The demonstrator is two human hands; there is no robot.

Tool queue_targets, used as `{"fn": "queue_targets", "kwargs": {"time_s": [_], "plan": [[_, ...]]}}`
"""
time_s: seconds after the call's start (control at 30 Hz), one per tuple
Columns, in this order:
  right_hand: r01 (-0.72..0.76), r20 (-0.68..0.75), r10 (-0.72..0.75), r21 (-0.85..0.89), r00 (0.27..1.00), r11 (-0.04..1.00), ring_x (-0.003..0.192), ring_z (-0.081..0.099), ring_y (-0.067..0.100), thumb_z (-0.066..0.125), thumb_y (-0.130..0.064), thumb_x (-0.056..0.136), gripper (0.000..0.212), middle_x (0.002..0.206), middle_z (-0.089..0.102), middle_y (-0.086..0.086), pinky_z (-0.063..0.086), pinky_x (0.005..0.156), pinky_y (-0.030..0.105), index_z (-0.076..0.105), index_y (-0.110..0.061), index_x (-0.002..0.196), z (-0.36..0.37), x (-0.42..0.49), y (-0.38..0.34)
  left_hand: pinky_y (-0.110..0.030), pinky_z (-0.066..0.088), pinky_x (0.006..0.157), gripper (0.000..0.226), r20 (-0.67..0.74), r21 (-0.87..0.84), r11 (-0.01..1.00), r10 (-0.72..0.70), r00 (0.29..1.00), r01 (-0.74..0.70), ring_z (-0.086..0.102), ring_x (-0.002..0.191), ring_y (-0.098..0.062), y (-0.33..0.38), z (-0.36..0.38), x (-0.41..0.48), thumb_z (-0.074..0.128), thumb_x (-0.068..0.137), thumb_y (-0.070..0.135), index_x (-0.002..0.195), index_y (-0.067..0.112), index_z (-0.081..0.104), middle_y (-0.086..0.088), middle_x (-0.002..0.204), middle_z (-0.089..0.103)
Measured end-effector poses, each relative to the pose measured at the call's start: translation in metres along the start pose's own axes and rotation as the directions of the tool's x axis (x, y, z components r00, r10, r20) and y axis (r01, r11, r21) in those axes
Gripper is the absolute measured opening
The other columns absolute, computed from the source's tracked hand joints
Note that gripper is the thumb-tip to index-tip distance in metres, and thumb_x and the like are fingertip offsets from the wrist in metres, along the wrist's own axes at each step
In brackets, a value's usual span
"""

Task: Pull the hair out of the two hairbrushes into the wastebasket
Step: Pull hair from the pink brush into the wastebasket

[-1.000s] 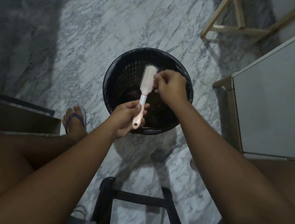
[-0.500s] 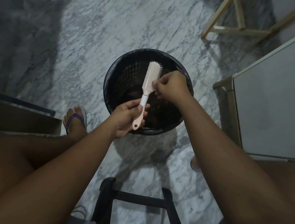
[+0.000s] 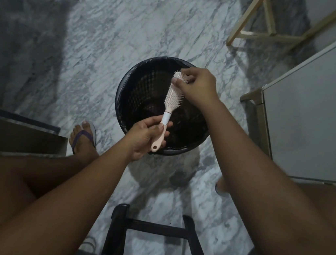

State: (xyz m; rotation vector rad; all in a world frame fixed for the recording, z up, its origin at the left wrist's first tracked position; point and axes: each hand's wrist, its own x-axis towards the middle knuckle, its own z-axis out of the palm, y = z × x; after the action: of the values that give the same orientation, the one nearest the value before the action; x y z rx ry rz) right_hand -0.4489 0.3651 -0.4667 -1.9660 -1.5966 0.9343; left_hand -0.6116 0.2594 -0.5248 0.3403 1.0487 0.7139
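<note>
Hairbrush point(image 3: 172, 99) tip hidden under right hand point(image 3: 199, 86); hair indistinct.

Glossy plastic hairbrush point(image 3: 173, 98), black lattice plastic wastebasket point(image 3: 130, 84), polished marble floor point(image 3: 102, 34)

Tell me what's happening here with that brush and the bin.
A seated person is cleaning a pale pink brush over a black bin that stands on the marble floor. The left hand grips the brush handle. The right hand is at the tip of the head, its fingers pinching in among the bristles. Any hair being pulled is too fine to make out. Dark matter lies in the bin. Only one brush is in view.
</note>
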Motion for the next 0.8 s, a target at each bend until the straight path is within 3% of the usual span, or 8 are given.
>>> {"fn": "queue_targets", "kwargs": {"time_s": [0.1, 0.17, 0.33, 0.43, 0.5, 0.57, 0.63, 0.8], "plan": [[-0.019, -0.062, 0.02, 0.016, 0.998, 1.0, 0.086, 0.069, 0.012, 0.078, -0.032, 0.083, 0.025, 0.093, 0.074, 0.004, 0.057, 0.085, 0.03, 0.078, -0.015, 0.101, -0.002, 0.007, -0.001, -0.035, 0.056, 0.07, 0.034, 0.01, 0.028, 1.0, -0.001, 1.0, 0.001, 0.066, 0.087, -0.016, -0.001, -0.005, 0.0, 0.052, 0.098, 0.004, 0.132, 0.01, 0.057, -0.006, 0.118, 0.071], [-0.01, -0.079, 0.009, -0.015, 0.997, 1.0, 0.078, 0.066, 0.011, 0.074, -0.028, 0.087, 0.015, 0.08, 0.069, 0.0, 0.057, 0.079, 0.029, 0.079, -0.015, 0.092, -0.004, 0.008, -0.002, -0.035, 0.056, 0.07, 0.034, 0.024, 0.012, 1.0, -0.005, 1.0, 0.005, 0.066, 0.087, -0.016, -0.002, -0.006, 0.0, 0.053, 0.098, 0.003, 0.131, 0.01, 0.058, -0.006, 0.12, 0.071], [-0.066, -0.112, 0.059, -0.064, 0.992, 0.996, 0.079, 0.07, 0.018, 0.064, -0.023, 0.094, 0.021, 0.085, 0.074, 0.008, 0.057, 0.076, 0.03, 0.075, -0.009, 0.083, -0.006, 0.009, 0.001, -0.033, 0.056, 0.069, 0.032, 0.026, 0.021, 1.0, -0.006, 1.0, 0.005, 0.067, 0.086, -0.015, -0.001, -0.006, -0.001, 0.055, 0.096, 0.003, 0.127, 0.011, 0.06, -0.006, 0.118, 0.071], [-0.153, -0.133, 0.175, 0.163, 0.976, 0.975, 0.065, 0.071, 0.023, 0.05, -0.012, 0.101, 0.023, 0.086, 0.073, 0.02, 0.064, 0.064, 0.038, 0.067, 0.001, 0.091, -0.004, 0.006, 0.002, -0.033, 0.056, 0.065, 0.032, 0.023, -0.048, 0.999, -0.02, 1.0, 0.021, 0.066, 0.084, -0.015, -0.001, -0.006, 0.0, 0.051, 0.098, 0.003, 0.13, 0.007, 0.057, -0.008, 0.12, 0.07], [-0.113, -0.17, 0.159, 0.252, 0.973, 0.961, 0.065, 0.071, 0.02, 0.047, -0.01, 0.102, 0.02, 0.086, 0.074, 0.015, 0.063, 0.061, 0.036, 0.064, 0.0, 0.097, -0.003, 0.001, 0.004, -0.032, 0.056, 0.064, 0.033, 0.024, -0.089, 0.996, -0.024, 0.999, 0.027, 0.066, 0.083, -0.015, -0.001, -0.005, 0.0, 0.049, 0.099, 0.003, 0.131, 0.006, 0.056, -0.008, 0.121, 0.069], [-0.004, -0.143, 0.02, 0.111, 0.99, 0.994, 0.074, 0.069, 0.014, 0.055, -0.016, 0.097, 0.015, 0.087, 0.074, 0.003, 0.061, 0.075, 0.032, 0.069, -0.008, 0.096, -0.001, -0.005, 0.008, -0.031, 0.056, 0.064, 0.033, 0.026, -0.111, 0.993, -0.024, 0.999, 0.027, 0.066, 0.082, -0.014, -0.001, -0.004, 0.001, 0.05, 0.099, 0.003, 0.132, 0.006, 0.055, -0.008, 0.119, 0.07], [0.075, 0.004, -0.074, -0.079, 0.997, 0.994, 0.079, 0.064, 0.011, 0.07, -0.024, 0.088, 0.014, 0.092, 0.07, 0.0, 0.053, 0.08, 0.025, 0.071, -0.014, 0.096, 0.004, -0.012, 0.012, -0.031, 0.055, 0.063, 0.033, 0.028, -0.14, 0.99, -0.027, 0.999, 0.03, 0.066, 0.081, -0.014, -0.001, -0.003, 0.002, 0.05, 0.099, 0.004, 0.132, 0.006, 0.055, -0.008, 0.118, 0.07], [0.105, 0.127, -0.076, -0.247, 0.989, 0.963, 0.098, 0.062, 0.019, 0.081, -0.044, 0.075, 0.04, 0.102, 0.068, 0.007, 0.044, 0.081, 0.024, 0.071, -0.015, 0.099, 0.013, -0.012, 0.012, -0.032, 0.054, 0.064, 0.033, 0.024, -0.093, 0.995, -0.02, 1.0, 0.022, 0.065, 0.081, -0.015, -0.005, -0.006, 0.001, 0.049, 0.099, 0.003, 0.131, 0.009, 0.057, -0.007, 0.117, 0.07]]}}
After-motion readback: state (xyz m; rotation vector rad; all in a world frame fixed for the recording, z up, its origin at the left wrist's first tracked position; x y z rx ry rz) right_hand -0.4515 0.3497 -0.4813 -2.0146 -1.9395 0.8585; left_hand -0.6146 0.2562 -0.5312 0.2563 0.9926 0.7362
